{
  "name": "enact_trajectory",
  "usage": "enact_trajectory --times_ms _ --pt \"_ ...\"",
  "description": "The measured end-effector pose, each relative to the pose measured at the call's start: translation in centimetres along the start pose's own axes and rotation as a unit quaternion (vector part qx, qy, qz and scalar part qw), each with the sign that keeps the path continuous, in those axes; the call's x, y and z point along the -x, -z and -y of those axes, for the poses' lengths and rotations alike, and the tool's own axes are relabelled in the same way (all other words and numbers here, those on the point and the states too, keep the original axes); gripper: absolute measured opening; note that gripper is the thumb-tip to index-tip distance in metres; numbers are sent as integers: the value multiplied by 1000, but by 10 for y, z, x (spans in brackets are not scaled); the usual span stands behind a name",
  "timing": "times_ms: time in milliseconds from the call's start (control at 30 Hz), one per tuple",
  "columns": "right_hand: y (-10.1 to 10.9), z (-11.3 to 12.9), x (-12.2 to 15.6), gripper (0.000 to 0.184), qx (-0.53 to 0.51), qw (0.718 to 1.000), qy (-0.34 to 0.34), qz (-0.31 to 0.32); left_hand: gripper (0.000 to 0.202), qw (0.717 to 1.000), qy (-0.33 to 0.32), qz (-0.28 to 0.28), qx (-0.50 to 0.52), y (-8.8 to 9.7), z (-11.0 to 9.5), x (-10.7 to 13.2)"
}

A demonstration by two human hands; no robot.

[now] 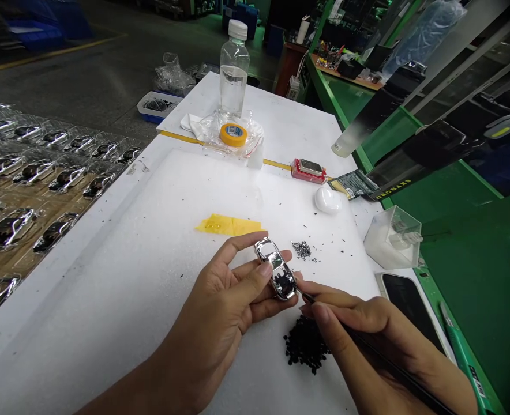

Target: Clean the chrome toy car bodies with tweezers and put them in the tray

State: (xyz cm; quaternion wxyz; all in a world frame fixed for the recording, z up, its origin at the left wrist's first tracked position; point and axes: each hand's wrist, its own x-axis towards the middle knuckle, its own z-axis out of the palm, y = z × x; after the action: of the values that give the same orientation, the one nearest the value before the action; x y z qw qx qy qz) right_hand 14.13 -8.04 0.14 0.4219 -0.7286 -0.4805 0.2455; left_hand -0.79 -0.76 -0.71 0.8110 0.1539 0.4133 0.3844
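Observation:
A small chrome-coloured, car-shaped part with a black piece in its lower end is gripped between the thumb and fingers of my left hand. My right hand pinches a slim black pen-like tool, its tip close against the lower right edge of the chrome part. Whether the tip touches is too small to tell. Beneath my right hand lies a heap of small black pieces, partly covered by the fingers. Beyond the part, tiny dark pins are scattered on the white foam sheet.
A yellow strip lies ahead of my left hand. Farther back are an orange tape roll and a bottle. A phone, green cutter and clear container line the right edge. Trays of chrome parts stand left.

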Motion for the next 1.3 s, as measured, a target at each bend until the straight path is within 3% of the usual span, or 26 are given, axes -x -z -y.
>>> enact_trajectory --times_ms 100,233,400,900,1167,1300 --pt "-2 -2 1 9 -18 1000 12 -6 41 1000 -2 7 0 0 1 0" --pt "-3 -8 1 11 -58 995 76 -9 39 1000 -10 15 -5 -1 1 1" --pt "0 -16 -1 14 -2 985 172 30 39 999 -18 23 -11 -1 1 2" --pt "4 -21 -2 11 32 982 182 40 42 999 -15 24 -15 1 3 2" --pt "-5 -13 3 15 -41 985 165 36 47 1000 -2 19 -7 0 -1 2" --pt "0 -19 2 17 -82 982 171 -14 52 999 13 20 30 -2 -4 1"
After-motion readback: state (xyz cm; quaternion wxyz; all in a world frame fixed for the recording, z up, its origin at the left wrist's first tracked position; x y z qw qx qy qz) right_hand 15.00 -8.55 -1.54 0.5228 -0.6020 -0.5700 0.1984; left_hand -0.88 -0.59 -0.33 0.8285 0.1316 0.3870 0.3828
